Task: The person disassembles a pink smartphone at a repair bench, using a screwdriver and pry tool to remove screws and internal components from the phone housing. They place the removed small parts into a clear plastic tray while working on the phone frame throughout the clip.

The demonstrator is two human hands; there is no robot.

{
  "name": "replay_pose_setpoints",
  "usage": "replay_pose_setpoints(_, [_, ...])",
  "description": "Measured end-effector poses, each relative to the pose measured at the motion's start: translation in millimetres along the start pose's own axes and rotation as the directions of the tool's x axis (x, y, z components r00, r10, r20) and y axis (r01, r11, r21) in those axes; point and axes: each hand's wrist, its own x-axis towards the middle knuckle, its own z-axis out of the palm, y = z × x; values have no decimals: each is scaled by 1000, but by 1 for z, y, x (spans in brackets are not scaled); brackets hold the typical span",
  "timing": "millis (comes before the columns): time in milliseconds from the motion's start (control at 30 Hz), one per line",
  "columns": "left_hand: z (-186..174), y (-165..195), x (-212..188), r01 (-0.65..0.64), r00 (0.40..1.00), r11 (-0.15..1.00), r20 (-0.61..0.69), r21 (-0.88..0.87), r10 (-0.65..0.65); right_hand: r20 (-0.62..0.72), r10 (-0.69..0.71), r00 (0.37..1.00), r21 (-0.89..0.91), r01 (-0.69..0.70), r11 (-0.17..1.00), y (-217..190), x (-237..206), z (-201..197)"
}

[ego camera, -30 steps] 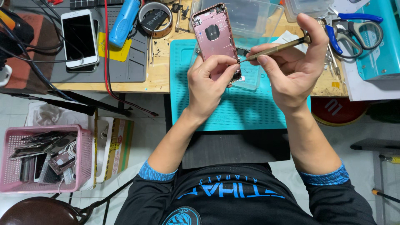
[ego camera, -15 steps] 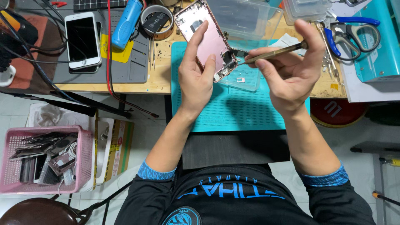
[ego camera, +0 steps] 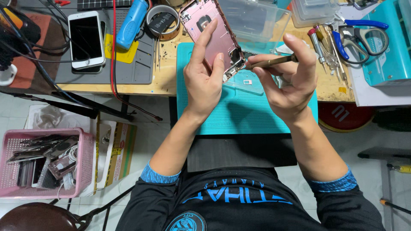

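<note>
Head view. Landmark: teal work mat (ego camera: 239, 111), flat, rubbery, dotted with a fine grid, lying on a scuffed wooden tabletop (ego camera: 167, 81).

- Phone housing (ego camera: 212, 37): pink metal shell, rectangular with rounded corners, tilted, held above the mat's far edge.
- Left hand (ego camera: 205, 79): fingers clamped on the housing, thumb along its side.
- Right hand (ego camera: 287, 83): fingers pinched together on a slim brass-coloured tool (ego camera: 274, 62), its tip touching the housing's lower corner.
- Clear plastic tray (ego camera: 246, 81): on the mat, under the tool.
- White smartphone (ego camera: 85, 38): glossy, face up on a grey pad, left of the mat.
- Blue-handled scissors (ego camera: 359, 36): right of the mat.
- Pink mesh basket (ego camera: 43, 164): on the floor, left of the mat, holding scrap parts.
</note>
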Motion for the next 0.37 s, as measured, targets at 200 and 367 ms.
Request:
replay_pose_setpoints(200, [0,1,1,10,1000,1000,-7,0,-10,7,-37,999,-55,37,998,3,1,0])
replay_pose_setpoints(367, [0,-1,-1,-12,1000,1000,2,-11,12,9,-48,999,-83,48,995,2,3,0])
